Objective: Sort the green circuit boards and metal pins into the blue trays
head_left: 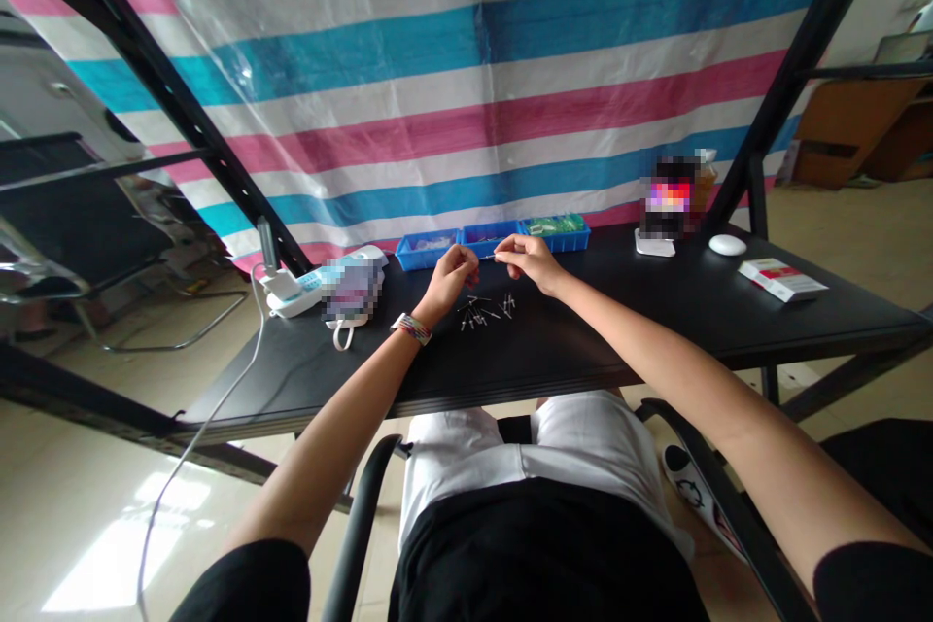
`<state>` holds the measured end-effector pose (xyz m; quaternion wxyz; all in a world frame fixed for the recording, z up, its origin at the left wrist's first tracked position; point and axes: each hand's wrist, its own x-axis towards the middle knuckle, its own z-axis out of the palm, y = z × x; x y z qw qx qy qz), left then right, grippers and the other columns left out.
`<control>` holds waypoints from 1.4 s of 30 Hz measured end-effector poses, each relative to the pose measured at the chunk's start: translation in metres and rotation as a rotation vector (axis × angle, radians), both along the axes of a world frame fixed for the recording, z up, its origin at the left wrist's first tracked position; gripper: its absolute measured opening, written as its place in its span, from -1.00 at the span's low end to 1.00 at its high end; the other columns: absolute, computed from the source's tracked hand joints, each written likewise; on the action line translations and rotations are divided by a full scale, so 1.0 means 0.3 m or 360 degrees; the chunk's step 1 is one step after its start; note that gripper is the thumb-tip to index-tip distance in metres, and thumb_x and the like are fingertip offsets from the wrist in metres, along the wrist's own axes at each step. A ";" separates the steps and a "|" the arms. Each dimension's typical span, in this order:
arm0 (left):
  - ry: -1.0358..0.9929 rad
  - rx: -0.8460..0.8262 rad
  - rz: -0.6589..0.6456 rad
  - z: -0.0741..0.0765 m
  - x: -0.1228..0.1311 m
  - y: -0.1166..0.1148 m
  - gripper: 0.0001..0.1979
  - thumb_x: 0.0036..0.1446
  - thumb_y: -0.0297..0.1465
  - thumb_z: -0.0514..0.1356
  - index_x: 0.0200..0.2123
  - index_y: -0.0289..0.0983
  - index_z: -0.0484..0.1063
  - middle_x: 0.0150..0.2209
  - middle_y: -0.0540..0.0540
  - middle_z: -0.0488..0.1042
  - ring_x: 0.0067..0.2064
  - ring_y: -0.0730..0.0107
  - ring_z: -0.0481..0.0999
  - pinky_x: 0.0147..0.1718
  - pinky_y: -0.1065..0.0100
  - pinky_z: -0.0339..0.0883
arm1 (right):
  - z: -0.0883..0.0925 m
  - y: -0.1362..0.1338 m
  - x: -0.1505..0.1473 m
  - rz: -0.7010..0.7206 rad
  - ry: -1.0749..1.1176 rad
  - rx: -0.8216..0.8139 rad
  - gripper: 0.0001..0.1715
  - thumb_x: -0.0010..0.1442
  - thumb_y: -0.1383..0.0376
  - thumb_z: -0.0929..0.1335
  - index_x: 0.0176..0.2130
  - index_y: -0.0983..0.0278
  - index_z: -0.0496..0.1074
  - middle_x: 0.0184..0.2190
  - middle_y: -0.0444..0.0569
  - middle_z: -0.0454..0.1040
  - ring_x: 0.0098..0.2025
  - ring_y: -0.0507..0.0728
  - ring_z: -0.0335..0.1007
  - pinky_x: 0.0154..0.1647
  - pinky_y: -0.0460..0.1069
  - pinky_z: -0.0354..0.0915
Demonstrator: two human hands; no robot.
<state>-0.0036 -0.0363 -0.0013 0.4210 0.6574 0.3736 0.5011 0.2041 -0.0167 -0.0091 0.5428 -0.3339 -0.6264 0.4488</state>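
Note:
My left hand (453, 276) is closed in a pinch above the black table, wearing a multicoloured wristband (412, 328). Facing it, my right hand (531, 262) pinches too, thumb against forefinger. Between the fingertips spans a thin, pale stick-like piece (486, 258), too small to name. Below the hands, several thin silvery pieces (477, 317) lie scattered on the tabletop. Just behind the hands stands a row of blue bins: the left bin (404, 255) has clear-looking bits, the middle bin (473, 235) small parts, and the right bin (575, 241) green packets.
A white power strip (310, 290) with a cable and a blurred-out device (354, 292) sit at the left of the black table (583, 345). At right are a phone stand (654, 243), a white oval object (727, 245) and a red-white box (783, 282). A striped sheet (437, 97) hangs behind.

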 end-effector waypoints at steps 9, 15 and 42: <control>-0.0073 0.0072 -0.0040 -0.010 -0.005 0.014 -0.80 0.18 -0.37 0.36 -0.27 -0.23 0.36 -0.42 0.04 0.44 -0.43 0.47 0.49 -0.45 0.45 0.35 | -0.013 0.009 0.005 0.0119 0.0037 -0.0079 -0.64 -0.02 0.10 0.60 -0.31 0.23 0.53 -0.51 -0.14 0.52 -0.57 0.00 0.34 -0.57 -0.10 0.25; -0.0022 0.0111 -0.0058 -0.021 -0.007 0.021 -0.77 0.14 -0.34 0.35 -0.23 -0.21 0.35 -0.41 0.04 0.46 -0.42 0.45 0.48 -0.42 0.42 0.34 | -0.023 0.013 0.001 0.0111 0.0051 -0.0036 -0.67 -0.02 0.12 0.59 -0.34 0.23 0.51 -0.54 -0.18 0.46 -0.58 0.00 0.34 -0.56 -0.10 0.25; 0.1006 0.0419 -0.0204 -0.035 -0.059 0.037 -0.87 0.12 -0.34 0.28 -0.28 -0.24 0.61 -0.25 -0.11 0.66 -0.25 0.26 0.58 -0.20 0.27 0.44 | -0.031 0.061 0.016 -0.0529 -0.0886 0.0841 -0.72 0.20 0.53 0.34 -0.34 0.26 0.62 -0.29 -0.03 0.64 -0.36 0.10 0.44 -0.20 0.00 0.33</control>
